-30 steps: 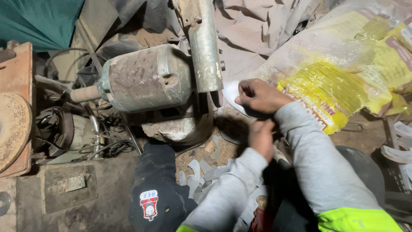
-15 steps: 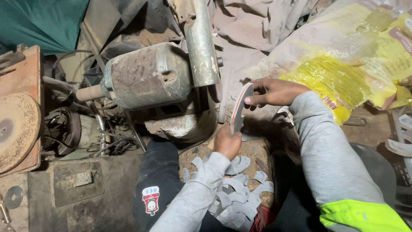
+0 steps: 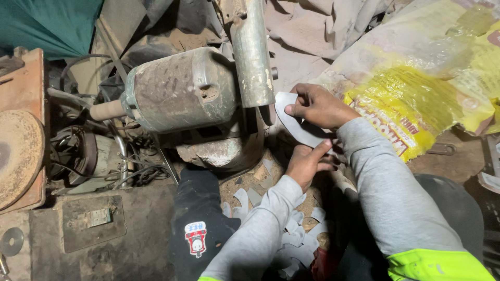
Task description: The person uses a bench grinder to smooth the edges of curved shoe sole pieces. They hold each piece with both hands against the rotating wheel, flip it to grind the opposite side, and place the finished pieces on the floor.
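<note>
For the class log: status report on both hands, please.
Right hand and left hand grip grey curved sheet piece against grinder belt. Offcuts below.

view: single head camera, no second view
facing: steeply down, over both hands [image 3: 312, 135]
range: close, arm's length
frame: motor [image 3: 182, 88] left of centre, yellow sack [image 3: 416, 99] upper right, floor [image 3: 130, 250] below

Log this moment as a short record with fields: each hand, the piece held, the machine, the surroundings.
left hand: grips the lower end of the grey cut-out piece
right hand: pinches the upper end of the piece, next to the machine
machine: worn, rusty motor body with an upright metal guard
offcuts: pale curved scraps piled on the ground below the hands
sack: yellow plastic, lying at right
disc: rusty, round, at left edge
</note>
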`<state>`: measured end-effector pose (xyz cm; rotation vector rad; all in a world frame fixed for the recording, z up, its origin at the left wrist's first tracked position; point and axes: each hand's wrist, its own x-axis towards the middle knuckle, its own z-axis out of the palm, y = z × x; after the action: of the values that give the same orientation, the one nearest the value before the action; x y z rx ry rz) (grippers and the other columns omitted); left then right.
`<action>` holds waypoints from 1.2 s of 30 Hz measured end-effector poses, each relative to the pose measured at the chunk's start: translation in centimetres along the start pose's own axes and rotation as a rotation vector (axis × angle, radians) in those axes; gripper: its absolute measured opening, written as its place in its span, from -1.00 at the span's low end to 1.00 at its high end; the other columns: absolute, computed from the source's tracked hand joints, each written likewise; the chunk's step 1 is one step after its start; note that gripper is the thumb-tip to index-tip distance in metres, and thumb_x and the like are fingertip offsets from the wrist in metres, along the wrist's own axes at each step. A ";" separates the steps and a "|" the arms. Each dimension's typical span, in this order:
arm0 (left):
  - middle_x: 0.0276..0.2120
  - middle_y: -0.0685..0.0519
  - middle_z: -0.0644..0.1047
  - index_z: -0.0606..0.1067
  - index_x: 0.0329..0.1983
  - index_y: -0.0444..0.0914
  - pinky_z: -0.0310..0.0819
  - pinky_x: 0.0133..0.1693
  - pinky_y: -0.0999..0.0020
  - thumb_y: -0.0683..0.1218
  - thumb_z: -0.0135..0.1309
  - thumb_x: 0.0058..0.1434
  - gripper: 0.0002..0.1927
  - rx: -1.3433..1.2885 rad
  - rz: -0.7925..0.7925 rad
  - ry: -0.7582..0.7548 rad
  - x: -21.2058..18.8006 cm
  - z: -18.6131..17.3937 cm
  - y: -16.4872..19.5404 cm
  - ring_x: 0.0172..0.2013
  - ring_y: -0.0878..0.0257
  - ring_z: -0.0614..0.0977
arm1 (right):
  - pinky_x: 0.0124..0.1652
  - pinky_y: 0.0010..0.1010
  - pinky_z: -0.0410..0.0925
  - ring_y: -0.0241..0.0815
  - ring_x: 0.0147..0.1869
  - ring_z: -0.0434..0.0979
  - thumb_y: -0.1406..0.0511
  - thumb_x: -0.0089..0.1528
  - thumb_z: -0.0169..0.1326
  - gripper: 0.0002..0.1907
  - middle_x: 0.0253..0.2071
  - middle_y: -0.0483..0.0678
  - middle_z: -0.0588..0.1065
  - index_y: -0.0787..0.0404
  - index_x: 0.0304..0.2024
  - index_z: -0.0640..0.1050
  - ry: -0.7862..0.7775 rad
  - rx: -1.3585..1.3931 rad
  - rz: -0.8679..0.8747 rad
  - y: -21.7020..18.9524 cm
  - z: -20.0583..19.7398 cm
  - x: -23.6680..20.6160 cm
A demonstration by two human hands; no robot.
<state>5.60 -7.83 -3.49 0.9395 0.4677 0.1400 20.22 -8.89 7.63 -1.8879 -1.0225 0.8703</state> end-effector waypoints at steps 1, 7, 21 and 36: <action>-0.25 -0.01 0.60 0.56 -0.07 -0.39 0.56 -0.29 0.37 -0.01 0.12 0.39 -0.69 -0.025 -0.004 0.021 0.2 0.1 -0.3 -0.31 0.27 0.62 | -0.32 -0.39 0.33 -0.30 -0.34 0.42 0.15 0.22 0.22 -0.63 -0.41 -0.12 0.50 0.26 -0.06 0.54 0.021 -0.014 -0.019 0.1 0.1 0.1; -0.30 0.04 0.53 0.54 -0.15 -0.36 0.49 -0.27 0.35 -0.03 0.15 0.47 -0.74 -0.142 0.021 -0.027 1.8 -0.1 -0.7 -0.34 0.30 0.54 | -0.34 -0.39 0.30 -0.30 -0.36 0.35 0.20 0.24 0.21 -0.68 -0.46 -0.13 0.44 0.29 -0.09 0.54 0.073 0.001 -0.081 0.8 0.1 1.5; -0.21 0.06 0.57 0.51 -0.04 -0.29 0.59 -0.27 0.26 -0.06 0.09 0.33 -0.76 -0.091 0.067 0.028 1.0 -2.9 4.4 -0.26 0.25 0.61 | -0.29 -0.42 0.33 -0.32 -0.32 0.40 0.25 0.26 0.20 -0.68 -0.41 -0.13 0.46 0.33 -0.04 0.53 0.505 0.144 -0.133 1.2 3.0 3.9; -0.44 0.16 0.35 0.48 -0.27 -0.19 0.13 -0.44 0.37 -0.12 0.12 0.41 -0.88 -0.205 0.071 0.117 1.2 -0.2 -1.1 -0.48 0.34 0.27 | -0.26 -0.32 0.35 -0.22 -0.31 0.44 0.18 0.22 0.21 -0.63 -0.41 -0.06 0.47 0.30 -0.05 0.54 0.250 -0.013 -0.083 1.3 1.6 2.6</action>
<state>6.50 -7.93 -4.87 0.7498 0.5183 0.3032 20.41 -6.51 5.31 -1.8954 -0.9464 0.5643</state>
